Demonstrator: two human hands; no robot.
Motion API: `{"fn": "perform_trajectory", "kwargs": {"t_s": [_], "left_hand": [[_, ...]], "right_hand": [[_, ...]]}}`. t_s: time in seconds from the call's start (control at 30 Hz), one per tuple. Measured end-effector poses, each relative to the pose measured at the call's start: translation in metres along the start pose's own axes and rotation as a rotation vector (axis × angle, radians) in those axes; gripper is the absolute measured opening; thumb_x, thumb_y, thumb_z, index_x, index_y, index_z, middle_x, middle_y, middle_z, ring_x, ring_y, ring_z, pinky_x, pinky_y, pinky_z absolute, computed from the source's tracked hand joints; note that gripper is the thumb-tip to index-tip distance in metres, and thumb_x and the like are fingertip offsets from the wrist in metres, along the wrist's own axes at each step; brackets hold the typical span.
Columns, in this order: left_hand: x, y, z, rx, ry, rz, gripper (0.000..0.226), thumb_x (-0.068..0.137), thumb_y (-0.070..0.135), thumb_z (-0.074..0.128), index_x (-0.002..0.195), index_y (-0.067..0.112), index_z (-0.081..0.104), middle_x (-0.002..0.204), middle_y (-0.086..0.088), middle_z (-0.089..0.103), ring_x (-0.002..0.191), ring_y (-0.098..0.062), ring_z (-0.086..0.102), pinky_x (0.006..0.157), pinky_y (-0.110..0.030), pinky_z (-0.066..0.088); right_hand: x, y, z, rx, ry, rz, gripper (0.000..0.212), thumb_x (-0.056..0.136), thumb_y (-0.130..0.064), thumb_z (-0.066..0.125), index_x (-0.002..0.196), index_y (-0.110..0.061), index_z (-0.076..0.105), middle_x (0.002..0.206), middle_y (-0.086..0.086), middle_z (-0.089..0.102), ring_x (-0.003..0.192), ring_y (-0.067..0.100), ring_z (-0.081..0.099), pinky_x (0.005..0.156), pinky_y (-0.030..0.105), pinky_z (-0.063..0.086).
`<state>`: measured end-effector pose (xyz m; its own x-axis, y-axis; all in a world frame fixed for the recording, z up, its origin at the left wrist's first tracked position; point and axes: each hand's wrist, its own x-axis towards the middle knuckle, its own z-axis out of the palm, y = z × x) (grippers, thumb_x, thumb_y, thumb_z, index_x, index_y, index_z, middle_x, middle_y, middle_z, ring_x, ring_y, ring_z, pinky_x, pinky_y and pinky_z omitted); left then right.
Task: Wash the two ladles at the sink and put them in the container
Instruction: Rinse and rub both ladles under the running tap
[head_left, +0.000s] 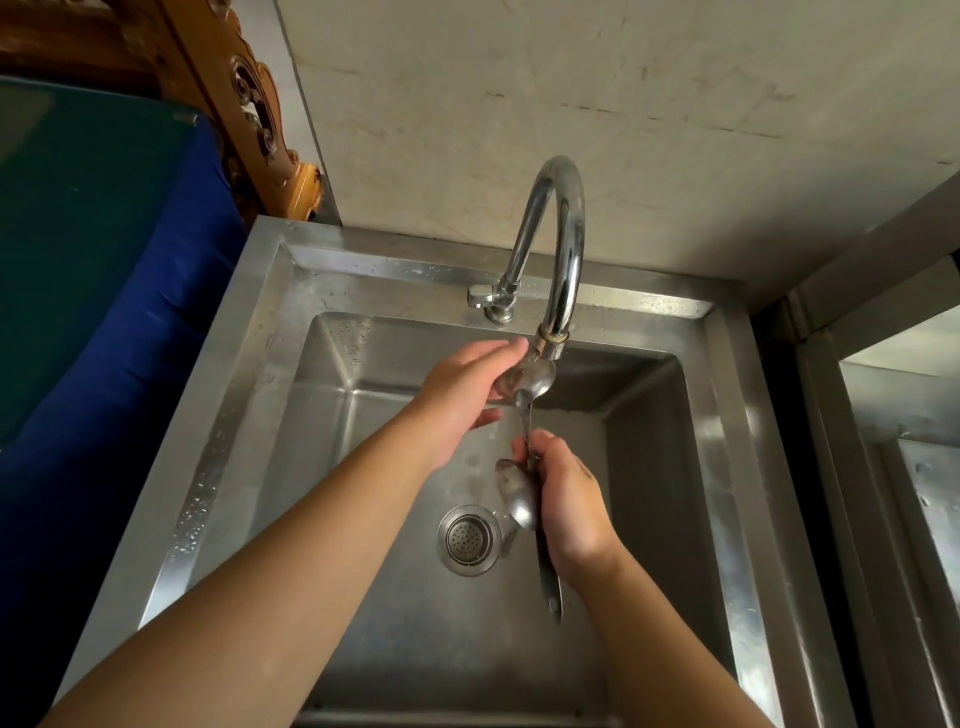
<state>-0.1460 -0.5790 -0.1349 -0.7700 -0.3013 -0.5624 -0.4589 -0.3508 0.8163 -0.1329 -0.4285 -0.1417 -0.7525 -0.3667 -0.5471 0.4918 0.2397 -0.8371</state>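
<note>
Ladles are sitting over the sink (249, 364): the upper ladle (524, 379) is lying under the faucet (563, 249) spout, cupped by the left hand (462, 400). The right hand (566, 499) is gripping both handles, the lower ladle (519, 496) hanging bowl-down above the drain strainer (467, 540).

blue cloth (130, 291) draped over surface at left, dark green glass sheet (78, 208) on top | carved wooden furniture (249, 104) upper left, against wall | stained beige wall (623, 104) behind | second steel basin (924, 467) at right edge, partly cut off
</note>
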Motion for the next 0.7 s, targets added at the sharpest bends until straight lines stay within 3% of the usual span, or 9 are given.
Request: {"fn": "perform_trajectory", "kwargs": {"t_s": [0.1,0.17,0.3,0.4,0.47,0.57,0.6,0.7], "left_hand": [[-0.005,-0.002,-0.002,0.154,0.018,0.081,0.057,0.065,0.058,0.076,0.115,0.031,0.072,0.096,0.012,0.076,0.092,-0.006,0.071,0.068,-0.022,0.049],[-0.005,-0.006,-0.002,0.188,0.043,0.109,0.061,0.062,0.053,0.084,0.116,0.029,0.072,0.101,0.011,0.077,0.093,-0.007,0.073,0.069,-0.022,0.052],[-0.004,-0.012,-0.003,0.105,0.03,0.125,0.034,0.078,0.033,0.083,0.11,0.024,0.076,0.1,0.002,0.08,0.093,-0.021,0.073,0.085,-0.035,0.061],[-0.006,-0.016,-0.004,0.014,-0.018,0.141,0.012,0.087,0.025,0.076,0.098,0.028,0.078,0.09,0.002,0.079,0.081,-0.014,0.07,0.083,-0.031,0.062],[-0.007,-0.02,-0.003,-0.033,-0.033,0.125,0.014,0.095,0.019,0.066,0.098,0.028,0.075,0.093,-0.003,0.075,0.078,-0.014,0.068,0.08,-0.028,0.061],[-0.008,-0.024,-0.002,-0.174,-0.076,0.078,0.024,0.103,0.01,0.05,0.12,0.008,0.067,0.092,-0.009,0.074,0.074,-0.013,0.069,0.075,-0.026,0.06],[-0.009,-0.024,-0.002,-0.221,-0.097,0.063,0.029,0.104,0.008,0.046,0.127,0.002,0.062,0.092,-0.009,0.075,0.078,-0.015,0.071,0.078,-0.027,0.06],[-0.014,-0.025,-0.001,-0.304,-0.143,0.048,0.035,0.106,0.002,0.035,0.134,-0.002,0.056,0.12,-0.026,0.069,0.11,-0.034,0.069,0.098,-0.038,0.054]], "right_hand": [[0.001,-0.003,0.003,-0.065,0.023,-0.012,0.024,0.084,-0.037,0.046,0.066,-0.025,0.055,0.07,0.003,0.049,0.069,0.02,0.044,0.067,0.038,0.035],[0.001,-0.003,0.003,-0.134,0.02,-0.019,0.024,0.087,-0.033,0.045,0.066,-0.024,0.052,0.064,-0.007,0.046,0.063,0.01,0.042,0.065,0.033,0.035],[0.0,-0.005,0.0,-0.095,-0.007,0.007,0.021,0.089,-0.026,0.05,0.068,-0.023,0.051,0.063,-0.008,0.043,0.058,0.008,0.038,0.058,0.029,0.032],[-0.001,-0.006,-0.003,-0.098,-0.015,0.063,0.022,0.093,-0.024,0.052,0.071,-0.023,0.052,0.063,-0.007,0.044,0.054,0.008,0.04,0.048,0.021,0.035],[-0.003,-0.007,-0.004,-0.078,-0.021,0.073,0.024,0.094,-0.024,0.053,0.07,-0.023,0.052,0.06,-0.008,0.045,0.048,0.006,0.041,0.04,0.015,0.034],[-0.006,-0.009,-0.004,-0.046,-0.024,0.074,0.02,0.095,-0.025,0.053,0.075,-0.022,0.051,0.06,-0.007,0.044,0.046,0.006,0.041,0.038,0.016,0.032],[-0.006,-0.01,-0.003,-0.033,-0.018,0.074,0.019,0.095,-0.024,0.053,0.077,-0.021,0.05,0.061,-0.006,0.043,0.047,0.007,0.04,0.041,0.017,0.032],[-0.007,-0.012,0.0,-0.021,0.023,0.082,0.026,0.092,-0.023,0.053,0.067,-0.026,0.047,0.061,-0.008,0.042,0.058,0.013,0.04,0.057,0.029,0.037]]}}
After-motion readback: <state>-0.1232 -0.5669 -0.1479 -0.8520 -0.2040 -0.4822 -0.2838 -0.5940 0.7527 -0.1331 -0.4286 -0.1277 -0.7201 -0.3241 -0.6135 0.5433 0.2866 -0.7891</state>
